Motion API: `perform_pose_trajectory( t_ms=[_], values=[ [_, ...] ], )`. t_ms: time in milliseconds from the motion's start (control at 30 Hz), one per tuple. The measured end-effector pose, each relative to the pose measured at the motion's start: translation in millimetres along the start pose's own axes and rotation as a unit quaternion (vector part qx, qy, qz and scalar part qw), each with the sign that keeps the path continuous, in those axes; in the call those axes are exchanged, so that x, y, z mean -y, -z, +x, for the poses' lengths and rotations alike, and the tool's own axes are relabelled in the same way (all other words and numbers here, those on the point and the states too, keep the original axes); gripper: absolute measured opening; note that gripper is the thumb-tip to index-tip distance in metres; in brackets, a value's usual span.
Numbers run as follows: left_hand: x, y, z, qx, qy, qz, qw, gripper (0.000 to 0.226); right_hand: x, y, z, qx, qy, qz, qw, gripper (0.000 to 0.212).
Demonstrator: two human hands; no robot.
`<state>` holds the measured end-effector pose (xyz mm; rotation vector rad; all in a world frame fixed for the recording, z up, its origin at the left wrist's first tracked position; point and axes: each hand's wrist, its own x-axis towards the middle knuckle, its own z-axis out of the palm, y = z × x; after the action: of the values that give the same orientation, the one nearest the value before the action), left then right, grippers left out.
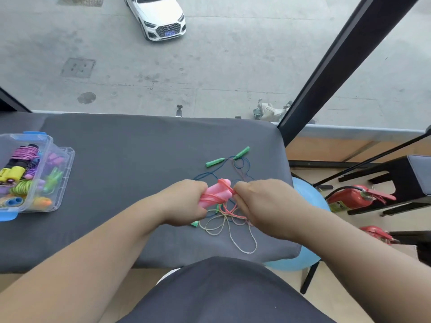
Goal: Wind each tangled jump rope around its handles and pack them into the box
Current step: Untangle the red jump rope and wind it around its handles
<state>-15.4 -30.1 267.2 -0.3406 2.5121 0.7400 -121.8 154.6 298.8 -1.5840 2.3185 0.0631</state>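
Pink jump rope handles [215, 194]: paired, gripped in left hand [184, 202] above grey surface [130, 164]; right hand [263, 206] pinches pink cord [227, 184] at their tips. Box [59, 180]: far left.

Upper-floor room: glass wall [233, 66] overlooks parked car [161, 17].

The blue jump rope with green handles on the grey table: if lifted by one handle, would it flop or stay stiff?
Probably floppy: its thin blue cord lies in loose loops. Likely light, judging by the small green plastic handles. Lifting may drag the pale speckled cord, since their loops seem to overlap.
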Motion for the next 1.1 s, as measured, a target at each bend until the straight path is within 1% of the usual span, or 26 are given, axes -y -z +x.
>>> perform_pose_trajectory(
  t_ms=[67, 133, 167, 233, 300, 367, 433, 500, 533, 633, 700, 767, 833, 900, 1000, 1067, 1100],
  values=[
    [0.6, 1.6, -3.4, -0.013, -0.012, -0.088, 0.996, 0.015, -2.4, -9.3, -8.8, -0.016, -0.038, 0.056, 0.998, 0.024],
    [-2.0, 2.3, -7.5, -0.009, -0.02, -0.164, 0.986, 0.026, -7.3, -15.5, -16.0, -0.042, -0.055, 0.091, 0.993, 0.024],
    [-4.2, 1.7, -8.7, -0.003, -0.024, -0.181, 0.983, 0.029, -8.9, -18.8, -19.1, -0.057, -0.054, 0.098, 0.992, 0.024],
    [-7.7, -0.1, -8.3, -0.005, -0.021, -0.185, 0.982, 0.028, -9.4, -24.9, -24.3, -0.078, -0.051, 0.102, 0.99, 0.024],
    [-11.0, -0.2, -5.1, -0.031, -0.006, -0.17, 0.985, 0.026, -7.6, -31.7, -26.6, -0.088, -0.056, 0.133, 0.986, 0.025],
    [-15.5, -1.4, -1.0, -0.057, 0.007, -0.12, 0.991, 0.025, -4.5, -38.8, -26.3, -0.09, -0.056, 0.156, 0.982, 0.027],
    [-21.4, -5.0, 2.9, -0.078, 0.009, -0.053, 0.995, 0.025, -0.2, -45.2, -24.8, -0.081, -0.052, 0.141, 0.985, 0.033],
    [-26.6, -7.2, 6.6, -0.103, 0.003, -0.012, 0.995, 0.026, 3.5, -49.4, -24.1, -0.075, -0.062, 0.128, 0.987, 0.036],
    [-28.0, -7.1, 7.6, -0.114, 0.002, -0.012, 0.993, 0.027, 3.4, -49.3, -24.3, -0.076, -0.071, 0.132, 0.986, 0.033],
    [-29.5, -0.6, 8.6, -0.129, 0.007, -0.055, 0.99, 0.031, -5.4, -46.5, -23.5, -0.088, -0.115, 0.153, 0.978, 0.023],
    [-27.9, 4.2, 7.2, -0.131, 0.007, -0.089, 0.987, 0.033, -12.4, -46.6, -24.0, -0.081, -0.111, 0.149, 0.979, 0.023],
    [-27.3, 8.7, 4.6, -0.134, 0.002, -0.127, 0.983, 0.035, -14.9, -50.8, -26.1, -0.064, -0.081, 0.147, 0.984, 0.024],
    [-29.3, 12.0, 0.9, -0.123, -0.017, -0.14, 0.982, 0.036, -12.8, -54.6, -29.4, -0.044, -0.062, 0.159, 0.984, 0.03],
    [-32.0, 12.9, -3.8, -0.104, -0.036, -0.15, 0.983, 0.036, -11.5, -53.3, -30.0, -0.046, -0.038, 0.17, 0.984, 0.041],
    [-34.4, 13.7, -11.4, -0.053, -0.057, -0.206, 0.976, 0.037, -18.0, -43.0, -23.9, -0.027, 0.004, 0.16, 0.987, 0.047],
    [-36.0, 14.7, -16.7, -0.013, -0.086, -0.199, 0.976, 0.038, -25.9, -35.5, -16.8, 0.012, 0.034, 0.134, 0.99, 0.044],
    [-36.6, 14.9, -18.8, -0.001, -0.1, -0.175, 0.98, 0.039, -30.3, -33.3, -12.7, 0.035, 0.048, 0.122, 0.991, 0.036]
  ],
)
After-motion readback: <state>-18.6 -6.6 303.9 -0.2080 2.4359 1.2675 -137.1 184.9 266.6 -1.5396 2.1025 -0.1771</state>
